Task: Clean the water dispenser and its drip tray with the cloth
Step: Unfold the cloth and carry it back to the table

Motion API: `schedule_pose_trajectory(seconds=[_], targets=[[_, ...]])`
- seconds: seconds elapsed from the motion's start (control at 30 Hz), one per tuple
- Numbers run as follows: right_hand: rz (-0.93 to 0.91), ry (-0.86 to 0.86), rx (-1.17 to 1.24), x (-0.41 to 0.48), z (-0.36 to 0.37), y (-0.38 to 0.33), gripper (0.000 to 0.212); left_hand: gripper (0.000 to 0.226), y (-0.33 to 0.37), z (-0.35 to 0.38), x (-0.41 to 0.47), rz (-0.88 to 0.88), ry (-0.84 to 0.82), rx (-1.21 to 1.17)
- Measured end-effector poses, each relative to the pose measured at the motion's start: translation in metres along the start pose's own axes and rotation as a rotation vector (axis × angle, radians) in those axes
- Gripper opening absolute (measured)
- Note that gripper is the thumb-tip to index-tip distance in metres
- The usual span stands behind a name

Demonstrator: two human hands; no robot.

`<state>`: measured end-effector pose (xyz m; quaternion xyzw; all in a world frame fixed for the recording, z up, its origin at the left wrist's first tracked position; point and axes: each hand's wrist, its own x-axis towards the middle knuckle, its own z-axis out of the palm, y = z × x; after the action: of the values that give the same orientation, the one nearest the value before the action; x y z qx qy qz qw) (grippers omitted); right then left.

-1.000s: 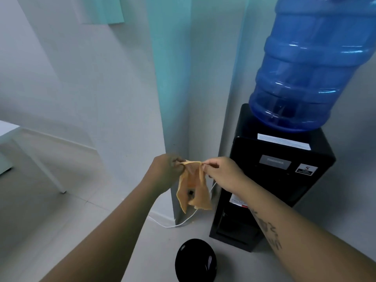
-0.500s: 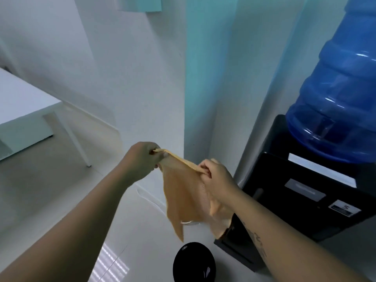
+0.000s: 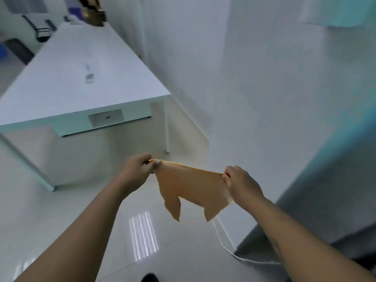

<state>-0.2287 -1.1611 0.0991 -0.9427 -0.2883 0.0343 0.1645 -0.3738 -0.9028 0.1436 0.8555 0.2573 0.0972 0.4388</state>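
Observation:
An orange cloth hangs stretched out in the air between both hands, its lower edge dangling in two points. My left hand pinches its left top corner. My right hand pinches the right top corner. The water dispenser and its drip tray are out of view in this frame.
A white table stands at the left with a small bottle on top and a thin leg near the wall. A white cable runs over the glossy floor at lower right. White walls fill the right side.
The view has swung left, so the dispenser and blue bottle have left the frame. My hands have pulled apart, spreading the cloth out wide.

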Motion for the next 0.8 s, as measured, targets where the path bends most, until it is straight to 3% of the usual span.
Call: schedule_pose_trajectory(seconds=[0.1, 0.2, 0.5, 0.63, 0.8], targets=[[-0.17, -0.165, -0.089, 0.057, 0.024, -0.06, 0.011, 0.028, -0.051, -0.046, 0.031, -0.098, 0.075, -0.057], [-0.206, -0.265, -0.112, 0.106, 0.044, -0.109, 0.005, 0.024, -0.094, -0.089, 0.059, -0.176, 0.133, -0.092], [-0.116, -0.181, 0.163, 0.281, 0.068, -0.241, 0.021, 0.026, -0.166, -0.221, 0.183, -0.277, 0.281, -0.081], [-0.121, -0.205, 0.296, 0.356, 0.07, -0.273, 0.017, 0.026, -0.182, -0.249, 0.246, -0.283, 0.304, -0.103], [-0.162, -0.287, 0.26, 0.459, 0.092, -0.295, 0.01, 0.025, -0.203, -0.274, 0.333, -0.303, 0.339, -0.118]])
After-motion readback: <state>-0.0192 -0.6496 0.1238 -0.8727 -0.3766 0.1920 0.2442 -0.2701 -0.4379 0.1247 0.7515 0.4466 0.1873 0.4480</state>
